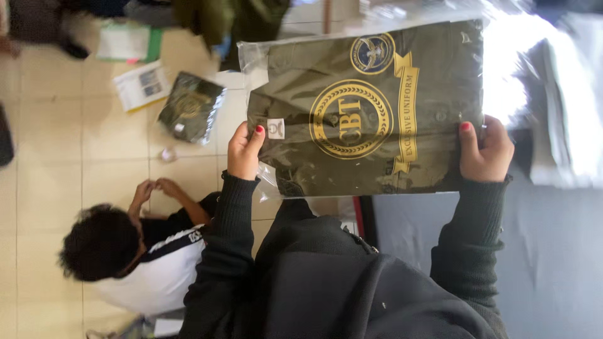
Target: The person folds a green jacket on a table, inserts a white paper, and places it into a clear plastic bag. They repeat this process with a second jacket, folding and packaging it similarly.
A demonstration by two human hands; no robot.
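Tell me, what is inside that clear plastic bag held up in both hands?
Inside the clear plastic bag is a folded dark olive garment, held by the left hand and right hand. Gold printed emblems hide part of it; its back cannot be seen.

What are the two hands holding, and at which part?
Both hold a dark olive folded garment in a clear plastic bag: left hand at its left edge, right hand at its right edge.

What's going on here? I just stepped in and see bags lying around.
A person in dark sleeves holds up a clear plastic bag with a folded dark olive garment by its two side edges, the left hand on one edge and the right hand on the other. A second packed garment bag lies on the tiled floor, near some papers. Another person sits low on the floor, hands together.
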